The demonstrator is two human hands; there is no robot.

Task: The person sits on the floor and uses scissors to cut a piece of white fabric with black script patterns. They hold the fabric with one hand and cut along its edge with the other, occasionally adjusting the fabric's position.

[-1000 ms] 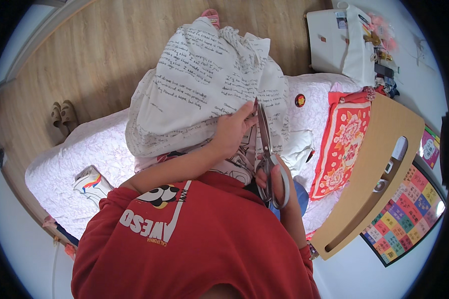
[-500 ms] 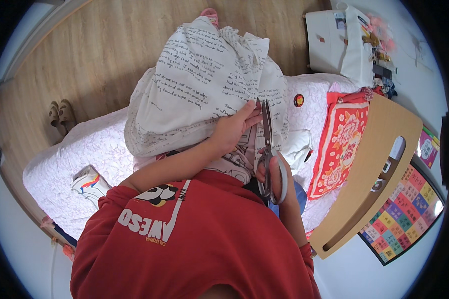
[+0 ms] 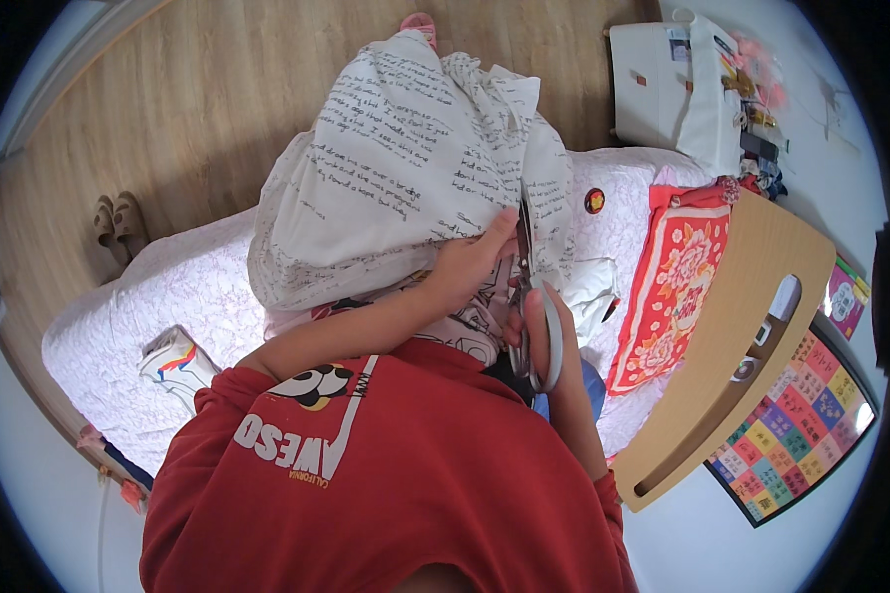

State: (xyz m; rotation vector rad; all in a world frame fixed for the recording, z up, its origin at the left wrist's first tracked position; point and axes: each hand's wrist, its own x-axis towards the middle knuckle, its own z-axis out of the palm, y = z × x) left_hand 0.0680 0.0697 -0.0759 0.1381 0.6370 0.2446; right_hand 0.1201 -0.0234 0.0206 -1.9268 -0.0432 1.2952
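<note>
My left hand grips the edge of a white cloth printed with black handwriting, held up over the bed. My right hand holds a pair of grey-handled scissors, fingers through the loops. The blades point up and away and lie against the cloth's right edge beside my left thumb. My red sleeves fill the lower part of the view. More printed cloth bunches under my left forearm.
A bed with a pale quilted cover lies under the cloth. A red patterned cloth and a curved wooden board sit at the right. A white cabinet stands behind, slippers on the wooden floor at left, a colourful mat lower right.
The scissors have moved a little up along the cloth's edge and my left hand has shifted with them. The cloth has settled slightly.
</note>
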